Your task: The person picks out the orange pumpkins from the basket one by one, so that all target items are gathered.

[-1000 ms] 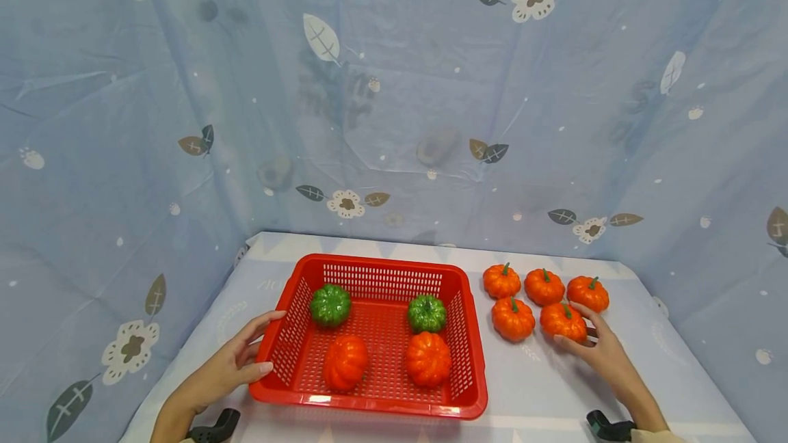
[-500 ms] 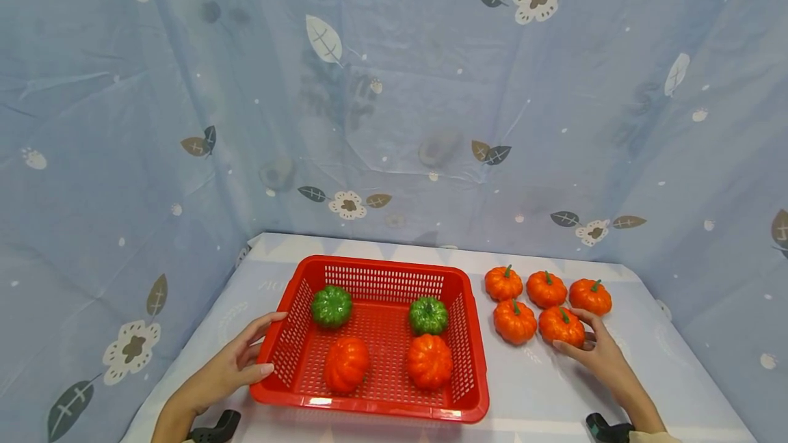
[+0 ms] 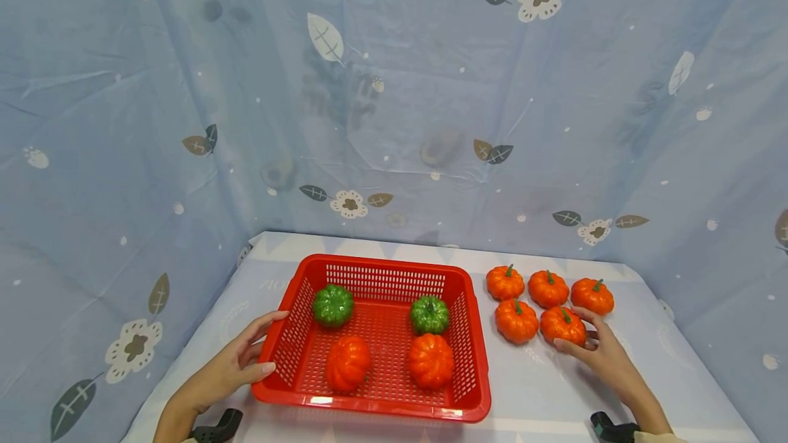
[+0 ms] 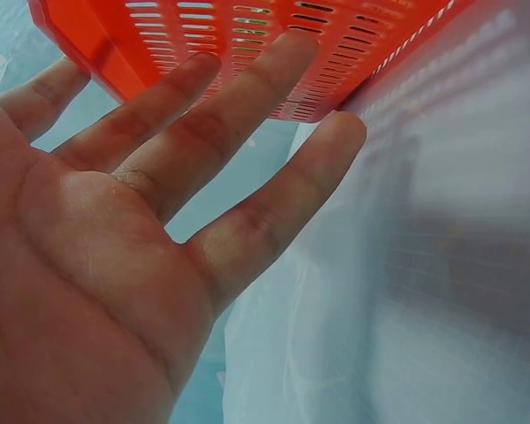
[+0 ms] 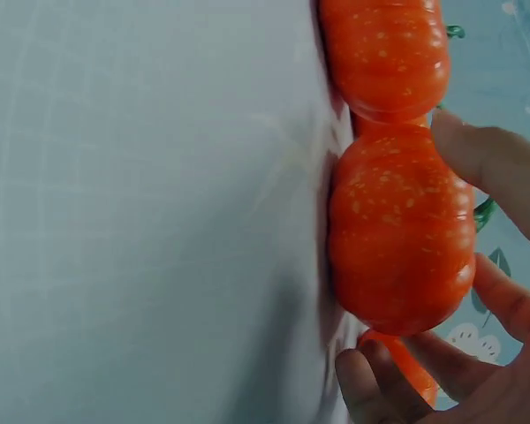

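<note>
My right hand (image 3: 597, 347) has its thumb and fingers around the sides of a small orange pumpkin (image 3: 563, 326) with a green stem. In the right wrist view, this pumpkin (image 5: 402, 230) sits between the thumb and the curled fingers, low at the table surface. At the left, my left hand (image 3: 224, 368) touches the side of a red plastic basket (image 3: 369, 405), fingers spread and fairly straight. The left wrist view shows those fingers (image 4: 221, 115) along the basket's slotted outer wall. Inside the basket are two green pumpkins (image 3: 333, 305) and two orange pumpkins (image 3: 431, 361).
Several other orange pumpkins (image 3: 516, 320) stand in two close rows beside the held one, right of the basket. A white and pale blue cloth covers the table (image 3: 535, 388). Blue patterned curtains (image 3: 394, 122) rise behind it and on both sides.
The pumpkin in my right hand has shifted slightly left and towards me, and the hand has moved with it. My left hand and the basket stay in place.
</note>
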{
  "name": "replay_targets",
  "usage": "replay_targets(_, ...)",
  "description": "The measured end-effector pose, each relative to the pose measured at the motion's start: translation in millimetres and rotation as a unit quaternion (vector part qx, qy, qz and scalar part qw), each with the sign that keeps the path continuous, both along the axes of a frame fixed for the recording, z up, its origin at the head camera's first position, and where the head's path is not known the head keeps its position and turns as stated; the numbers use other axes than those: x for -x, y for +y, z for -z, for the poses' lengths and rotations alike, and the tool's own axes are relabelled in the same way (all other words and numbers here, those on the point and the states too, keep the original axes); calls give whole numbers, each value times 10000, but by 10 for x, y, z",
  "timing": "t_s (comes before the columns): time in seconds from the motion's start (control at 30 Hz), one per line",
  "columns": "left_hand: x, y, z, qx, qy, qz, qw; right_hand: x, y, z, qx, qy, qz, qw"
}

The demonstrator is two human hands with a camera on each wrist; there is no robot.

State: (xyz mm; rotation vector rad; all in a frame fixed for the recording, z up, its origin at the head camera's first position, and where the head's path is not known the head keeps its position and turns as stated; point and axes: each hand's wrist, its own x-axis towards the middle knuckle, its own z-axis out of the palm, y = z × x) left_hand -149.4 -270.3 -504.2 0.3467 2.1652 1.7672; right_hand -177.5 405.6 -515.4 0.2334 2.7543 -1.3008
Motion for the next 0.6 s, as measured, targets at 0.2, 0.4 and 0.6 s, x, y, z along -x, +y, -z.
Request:
replay_targets(0.2, 10, 0, 5, -39, 71, 88, 9999, -38, -27, -183, -524, 911, -87, 9944)
replay_targets(0.4, 13, -14, 15, -111, 73, 162, 9998, -59, -187, -468, -644, 1401, -101, 9880)
replay_targets(0.6, 11, -17, 0, -39, 71, 131, 9999, -22, -430, -686, -556, 1671, -410, 9835)
